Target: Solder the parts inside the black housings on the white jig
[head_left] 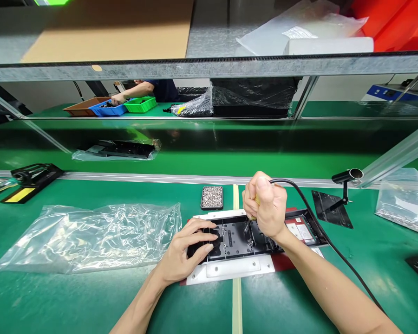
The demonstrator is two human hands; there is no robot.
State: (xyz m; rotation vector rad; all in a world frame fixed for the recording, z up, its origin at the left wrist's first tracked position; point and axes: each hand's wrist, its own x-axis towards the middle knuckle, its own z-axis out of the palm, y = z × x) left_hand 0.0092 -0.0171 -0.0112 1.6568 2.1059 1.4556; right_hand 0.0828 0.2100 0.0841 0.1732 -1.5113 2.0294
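Observation:
A long black plastic housing (235, 239) lies in a red and white fixture (230, 269) on the green bench. My left hand (191, 248) rests on the housing's left end, fingers spread and pressing on it. My right hand (267, 206) is wrapped round a corded electric screwdriver, held upright; its yellowish body is mostly hidden by my fingers. The dark bit (246, 226) points down at the middle of the housing; whether it touches a screw cannot be made out. A black cord (320, 226) runs from the tool past my right forearm.
Behind the fixture stands a small tray of screws (212, 197). A clear plastic bag (101, 239) lies at left. To the right are a black tool holder (344, 185) and a bag of small parts (406, 204). Across the bench, a person's hand (119, 98) reaches into a blue bin (107, 110).

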